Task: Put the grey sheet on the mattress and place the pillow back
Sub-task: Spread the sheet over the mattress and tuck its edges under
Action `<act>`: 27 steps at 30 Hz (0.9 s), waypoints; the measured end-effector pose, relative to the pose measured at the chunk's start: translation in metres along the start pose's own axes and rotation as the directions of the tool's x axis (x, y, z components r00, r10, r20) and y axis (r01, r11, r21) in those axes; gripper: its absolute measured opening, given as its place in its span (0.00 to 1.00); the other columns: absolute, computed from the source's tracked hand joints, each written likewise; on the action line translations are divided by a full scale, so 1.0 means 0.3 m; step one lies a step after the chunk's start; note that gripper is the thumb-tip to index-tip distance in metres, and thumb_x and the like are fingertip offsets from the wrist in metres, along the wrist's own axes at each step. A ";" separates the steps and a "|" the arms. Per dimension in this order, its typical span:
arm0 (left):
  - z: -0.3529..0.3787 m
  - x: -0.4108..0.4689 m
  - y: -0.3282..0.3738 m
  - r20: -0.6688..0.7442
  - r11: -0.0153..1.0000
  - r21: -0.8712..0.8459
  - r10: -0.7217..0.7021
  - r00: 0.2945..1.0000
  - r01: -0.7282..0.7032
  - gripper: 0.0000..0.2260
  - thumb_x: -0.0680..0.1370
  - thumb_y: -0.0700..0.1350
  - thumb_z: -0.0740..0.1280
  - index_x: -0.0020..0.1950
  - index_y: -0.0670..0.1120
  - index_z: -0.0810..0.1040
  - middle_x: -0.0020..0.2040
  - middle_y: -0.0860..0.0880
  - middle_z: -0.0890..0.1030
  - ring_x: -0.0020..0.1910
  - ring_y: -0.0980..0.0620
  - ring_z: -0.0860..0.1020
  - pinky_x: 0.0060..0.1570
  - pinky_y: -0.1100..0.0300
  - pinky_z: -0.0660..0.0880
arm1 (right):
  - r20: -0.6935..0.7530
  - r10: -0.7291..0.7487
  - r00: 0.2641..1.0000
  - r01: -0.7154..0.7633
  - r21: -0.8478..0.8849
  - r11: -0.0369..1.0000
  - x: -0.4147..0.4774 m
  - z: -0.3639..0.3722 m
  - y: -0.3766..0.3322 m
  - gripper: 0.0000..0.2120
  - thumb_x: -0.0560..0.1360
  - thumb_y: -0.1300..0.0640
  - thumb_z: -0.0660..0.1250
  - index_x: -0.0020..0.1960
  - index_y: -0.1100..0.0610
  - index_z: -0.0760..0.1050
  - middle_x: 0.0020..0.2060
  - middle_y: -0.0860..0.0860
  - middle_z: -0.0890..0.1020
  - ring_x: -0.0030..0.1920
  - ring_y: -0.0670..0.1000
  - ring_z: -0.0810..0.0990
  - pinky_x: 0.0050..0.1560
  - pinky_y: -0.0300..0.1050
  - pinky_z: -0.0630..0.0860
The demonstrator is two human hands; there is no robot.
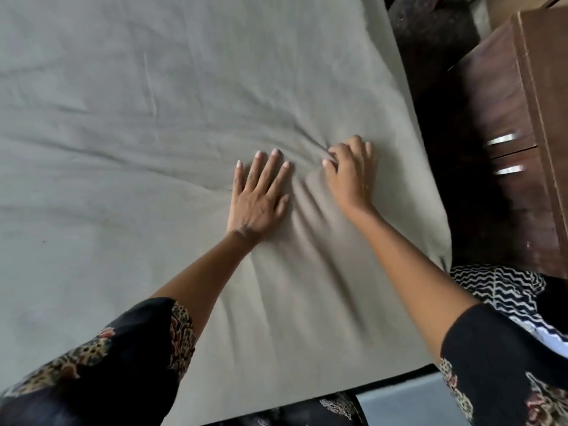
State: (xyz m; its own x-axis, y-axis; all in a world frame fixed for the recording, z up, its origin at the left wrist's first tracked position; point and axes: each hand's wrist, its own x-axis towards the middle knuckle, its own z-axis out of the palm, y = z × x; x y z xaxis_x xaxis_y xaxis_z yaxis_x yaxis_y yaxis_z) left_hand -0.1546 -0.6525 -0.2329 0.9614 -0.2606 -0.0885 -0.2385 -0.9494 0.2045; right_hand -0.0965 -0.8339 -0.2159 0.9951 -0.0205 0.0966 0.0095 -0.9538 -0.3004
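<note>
A soft, matte grey sheet (153, 118) lies spread across the bed and covers the mattress, which is hidden beneath it. The cloth fills most of the view, nearly smooth at the far side and marked by shallow creases elsewhere.

The person's left hand (258, 198) lies flat on the sheet, its grip wide, with the fingers straight and fanned and the palm pressing down. Just beside it, nearer the bed's right edge, the right hand (353, 173) has a narrow grip: its fingers are curled and gather a small fold of the sheet at the fingertips. Long ridged wrinkles fan out from that spot and run back between the two forearms.

Both arms wear black sleeves (123, 348) edged with a floral print.

To the right of the bed stands a dark, glossy wooden cabinet (516, 118) with two shiny metal handles (501, 139). Below it lies a black-and-white zigzag cloth (498, 287).
</note>
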 end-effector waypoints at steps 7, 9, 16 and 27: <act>0.013 0.037 0.107 -0.051 1.000 0.016 -0.007 0.999 0.008 0.23 0.80 0.52 0.53 0.74 0.49 0.64 0.75 0.45 0.63 0.74 0.42 0.59 0.71 0.42 0.46 | 0.040 -0.221 0.975 0.224 -0.106 0.969 0.118 -0.002 0.055 0.03 0.68 0.61 0.68 0.38 0.58 0.74 0.39 0.57 0.78 0.41 0.60 0.78 0.41 0.51 0.67; 0.022 0.046 0.134 0.004 0.998 0.012 -0.060 0.998 0.060 0.24 0.80 0.55 0.52 0.75 0.52 0.62 0.76 0.46 0.60 0.75 0.42 0.57 0.71 0.42 0.48 | -0.006 -0.222 0.975 0.221 -0.030 0.975 0.125 -0.010 0.053 0.06 0.69 0.57 0.63 0.36 0.58 0.74 0.37 0.57 0.78 0.40 0.60 0.77 0.41 0.51 0.65; 0.006 0.099 0.195 0.197 0.975 0.000 -0.216 0.956 0.221 0.34 0.74 0.67 0.41 0.78 0.56 0.45 0.79 0.49 0.43 0.77 0.43 0.40 0.69 0.38 0.35 | 0.082 0.006 0.997 -0.001 -0.063 0.998 0.236 -0.102 0.168 0.09 0.75 0.57 0.63 0.52 0.60 0.76 0.56 0.58 0.75 0.59 0.61 0.71 0.56 0.54 0.68; -0.015 0.196 0.263 0.452 0.869 -0.222 -0.310 0.837 0.442 0.49 0.68 0.74 0.58 0.75 0.56 0.32 0.73 0.50 0.26 0.71 0.42 0.25 0.65 0.35 0.28 | 0.252 0.025 0.967 -0.003 -0.087 0.996 0.361 -0.043 0.171 0.08 0.77 0.63 0.58 0.53 0.61 0.73 0.58 0.58 0.75 0.60 0.61 0.70 0.58 0.55 0.68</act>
State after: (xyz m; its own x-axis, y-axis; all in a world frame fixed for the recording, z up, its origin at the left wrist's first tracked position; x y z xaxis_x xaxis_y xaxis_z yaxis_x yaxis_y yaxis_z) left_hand -0.1162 -0.7420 -0.2174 0.8161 -0.0029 -0.5779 0.2485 -0.9011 0.3554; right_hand 0.0105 -0.8889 -0.2087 0.9877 0.0318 -0.1530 -0.0021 -0.9763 -0.2166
